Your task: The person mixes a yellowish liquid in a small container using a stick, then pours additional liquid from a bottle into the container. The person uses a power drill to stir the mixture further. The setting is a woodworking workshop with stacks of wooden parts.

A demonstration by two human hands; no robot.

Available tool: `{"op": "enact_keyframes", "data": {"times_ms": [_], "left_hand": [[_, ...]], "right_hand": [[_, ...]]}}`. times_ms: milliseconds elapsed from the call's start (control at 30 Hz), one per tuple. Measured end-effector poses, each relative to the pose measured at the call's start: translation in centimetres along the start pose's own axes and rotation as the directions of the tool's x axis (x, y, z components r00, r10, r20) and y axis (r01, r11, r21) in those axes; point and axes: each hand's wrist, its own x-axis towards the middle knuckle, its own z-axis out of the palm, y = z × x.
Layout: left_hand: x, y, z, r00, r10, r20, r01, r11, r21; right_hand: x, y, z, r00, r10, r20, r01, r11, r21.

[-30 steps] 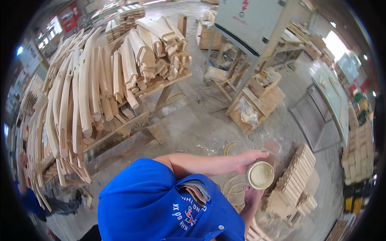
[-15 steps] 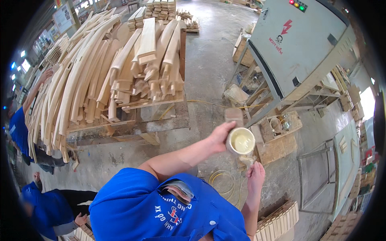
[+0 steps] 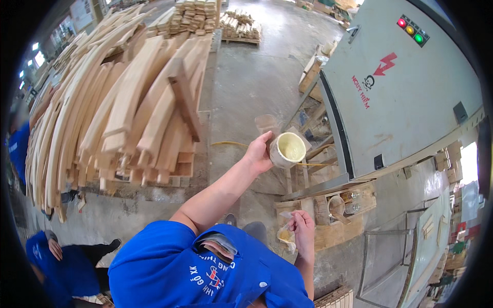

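Observation:
My left hand [image 3: 260,155] is closed round the side of a whitish cup [image 3: 278,158] with pale yellow stuff inside. The cup is tilted so that its open mouth faces me. A thin brownish piece [image 3: 265,122] shows just beyond my left fingers; whether I hold it cannot be told. Lower and to the right, my right hand [image 3: 303,228] pinches a small clear plastic bag [image 3: 286,237] with something yellowish in it. The bag hangs below the cup, apart from it.
Curved wooden parts [image 3: 102,113] are heaped on the left. A grey electrical cabinet [image 3: 400,92] with coloured lamps stands at right. Below it, a wooden box [image 3: 359,205] holds jars and a pot. Two people in blue, one a co-worker [image 3: 64,256], are at far left.
The cup has moved left and away from me, and the bag in my right hand has come apart from it. My view has shifted nearer the cabinet and wood pile.

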Motion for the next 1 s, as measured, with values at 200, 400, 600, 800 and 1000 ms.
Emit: {"op": "enact_keyframes", "data": {"times_ms": [200,400,600,800,1000], "left_hand": [[8.3,2.5,2.3,0.989,0.130,-0.073,-0.130,0.991,0.015],[15.5,9.0,3.9,0.905,0.410,-0.116,-0.400,0.911,0.100],[21.0,14.7,6.8,0.872,0.488,-0.035,-0.488,0.873,-0.003],[31.6,18.3,9.3,0.912,0.407,-0.051,-0.410,0.910,-0.062],[44.2,29.1,8.6,0.876,0.467,0.124,-0.457,0.884,-0.098]], "right_hand": [[7.2,-3.4,-1.6,0.997,0.050,0.054,-0.037,0.975,-0.221],[17.1,-9.8,-1.8,0.976,-0.014,0.219,0.072,0.963,-0.258],[23.3,-12.6,-1.4,0.969,0.008,0.247,0.052,0.970,-0.236],[31.4,-13.2,-0.3,0.980,0.089,0.177,-0.056,0.982,-0.181],[46.1,-15.9,4.2,0.981,0.048,0.187,-0.005,0.974,-0.227]]}}
